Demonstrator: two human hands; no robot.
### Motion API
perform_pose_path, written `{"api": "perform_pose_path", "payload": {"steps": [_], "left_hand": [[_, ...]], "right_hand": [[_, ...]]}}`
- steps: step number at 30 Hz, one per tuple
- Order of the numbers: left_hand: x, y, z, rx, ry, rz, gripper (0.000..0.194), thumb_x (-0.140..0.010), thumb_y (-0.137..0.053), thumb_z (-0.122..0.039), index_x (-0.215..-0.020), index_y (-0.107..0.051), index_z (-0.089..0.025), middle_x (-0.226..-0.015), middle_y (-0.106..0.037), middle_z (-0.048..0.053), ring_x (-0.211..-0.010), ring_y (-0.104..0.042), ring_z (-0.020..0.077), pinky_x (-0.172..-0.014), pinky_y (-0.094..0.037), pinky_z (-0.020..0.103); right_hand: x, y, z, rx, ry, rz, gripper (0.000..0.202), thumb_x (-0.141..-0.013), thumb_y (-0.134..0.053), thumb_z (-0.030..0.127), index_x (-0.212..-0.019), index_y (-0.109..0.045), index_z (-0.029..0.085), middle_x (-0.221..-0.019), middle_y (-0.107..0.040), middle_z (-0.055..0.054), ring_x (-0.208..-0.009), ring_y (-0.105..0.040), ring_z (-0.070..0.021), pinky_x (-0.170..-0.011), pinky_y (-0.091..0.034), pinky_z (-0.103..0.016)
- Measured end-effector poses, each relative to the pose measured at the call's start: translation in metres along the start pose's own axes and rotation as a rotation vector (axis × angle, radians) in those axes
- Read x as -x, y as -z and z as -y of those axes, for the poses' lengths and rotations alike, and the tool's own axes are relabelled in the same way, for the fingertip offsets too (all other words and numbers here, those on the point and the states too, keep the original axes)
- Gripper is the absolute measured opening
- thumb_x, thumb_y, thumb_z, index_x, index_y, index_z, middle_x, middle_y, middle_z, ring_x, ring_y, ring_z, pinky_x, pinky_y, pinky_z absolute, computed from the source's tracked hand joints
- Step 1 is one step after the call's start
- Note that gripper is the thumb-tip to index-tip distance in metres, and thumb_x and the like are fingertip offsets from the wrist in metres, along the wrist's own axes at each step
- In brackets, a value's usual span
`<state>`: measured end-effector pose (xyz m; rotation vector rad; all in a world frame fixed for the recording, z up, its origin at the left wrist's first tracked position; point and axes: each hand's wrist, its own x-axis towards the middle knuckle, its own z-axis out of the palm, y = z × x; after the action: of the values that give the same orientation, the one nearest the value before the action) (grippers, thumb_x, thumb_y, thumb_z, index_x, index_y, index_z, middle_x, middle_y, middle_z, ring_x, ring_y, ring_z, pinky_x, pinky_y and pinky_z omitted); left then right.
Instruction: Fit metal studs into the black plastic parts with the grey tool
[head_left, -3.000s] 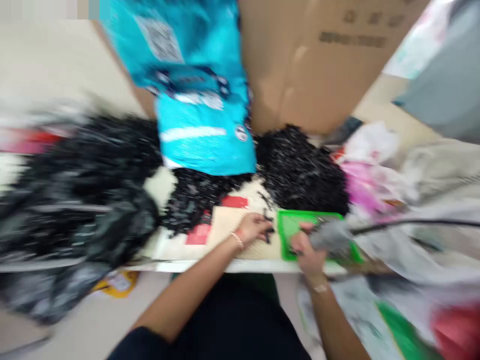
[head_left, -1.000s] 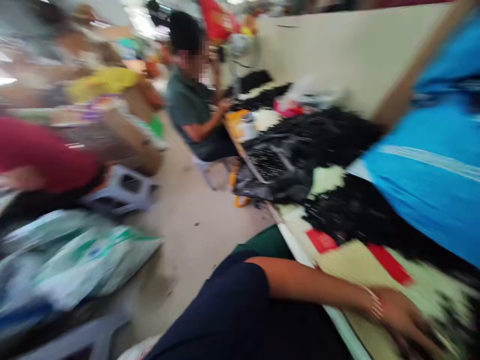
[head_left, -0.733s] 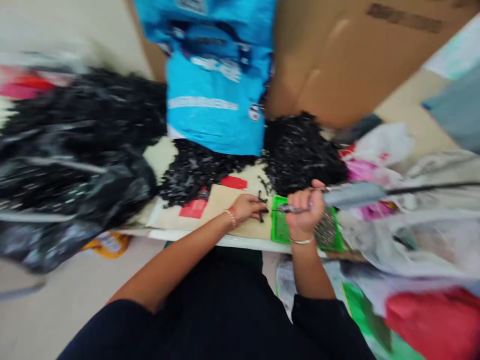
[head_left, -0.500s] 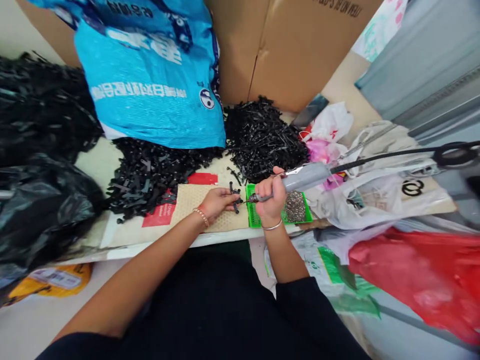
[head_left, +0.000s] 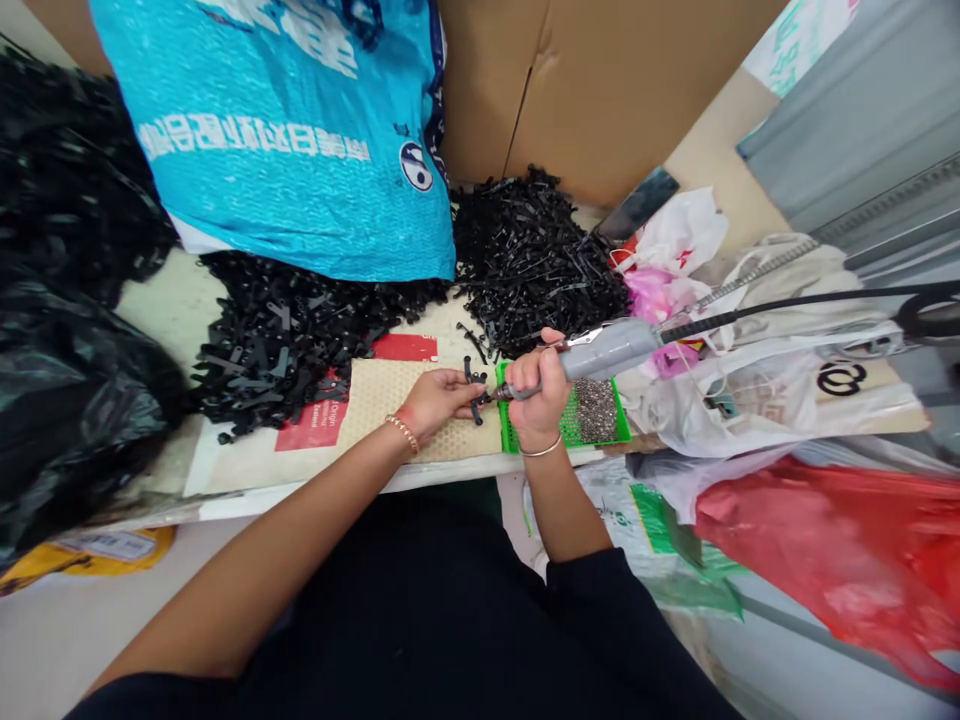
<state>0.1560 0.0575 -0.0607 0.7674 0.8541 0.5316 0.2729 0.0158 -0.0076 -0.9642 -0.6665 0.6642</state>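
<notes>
My left hand (head_left: 439,406) pinches some small black plastic pieces (head_left: 475,408) over the beige textured mat (head_left: 375,420). In my right hand (head_left: 538,392) is a grey electric screwdriver (head_left: 611,350), wrapped by the fingers and pointing left. Its tip meets or nearly meets the black pieces; exact contact is too small to tell. Under my right hand lies a green tray (head_left: 510,436) with small metal screws (head_left: 598,410) in its right part.
Piles of black parts lie behind the mat, left (head_left: 262,350) and right (head_left: 536,265). A blue sack (head_left: 300,190) stands over the left pile. Black plastic bag (head_left: 82,400) at far left; white bags (head_left: 757,370) and a red bag (head_left: 832,550) at right.
The camera view has shifted slightly. The screwdriver's tip has come closer to the black pieces in my left hand.
</notes>
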Motion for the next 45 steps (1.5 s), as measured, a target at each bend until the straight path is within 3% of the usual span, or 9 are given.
{"api": "perform_pose_path", "payload": {"steps": [11, 31, 45], "left_hand": [[-0.001, -0.001, 0.001, -0.021, -0.008, -0.008, 0.028, -0.068, -0.09, -0.025, -0.071, -0.066, -0.011, -0.069, -0.071, 0.003, -0.064, -0.069, 0.0139, -0.06, -0.06, 0.024], [0.001, -0.003, 0.0, -0.011, -0.001, -0.027, 0.024, -0.07, -0.089, -0.019, -0.073, -0.066, -0.01, -0.069, -0.071, 0.004, -0.064, -0.07, 0.0149, -0.059, -0.06, 0.024], [0.002, -0.005, -0.001, -0.03, 0.004, -0.038, 0.026, -0.069, -0.09, -0.019, -0.072, -0.065, -0.01, -0.069, -0.071, 0.004, -0.064, -0.069, 0.0144, -0.059, -0.059, 0.024]], "right_hand": [[0.001, 0.001, -0.002, 0.045, -0.015, -0.042, 0.035, -0.077, -0.069, 0.052, -0.097, -0.055, 0.028, -0.046, -0.033, 0.014, -0.037, -0.032, -0.0079, -0.043, -0.033, -0.025], [0.005, 0.004, -0.011, 0.049, 0.027, 0.028, 0.033, -0.08, -0.065, 0.047, -0.103, -0.051, 0.027, -0.048, -0.032, 0.014, -0.039, -0.033, -0.0071, -0.044, -0.03, -0.025], [0.005, 0.004, -0.009, 0.083, 0.032, 0.054, 0.037, -0.079, -0.068, 0.053, -0.099, -0.053, 0.026, -0.047, -0.033, 0.014, -0.038, -0.033, -0.0071, -0.044, -0.033, -0.025]]}}
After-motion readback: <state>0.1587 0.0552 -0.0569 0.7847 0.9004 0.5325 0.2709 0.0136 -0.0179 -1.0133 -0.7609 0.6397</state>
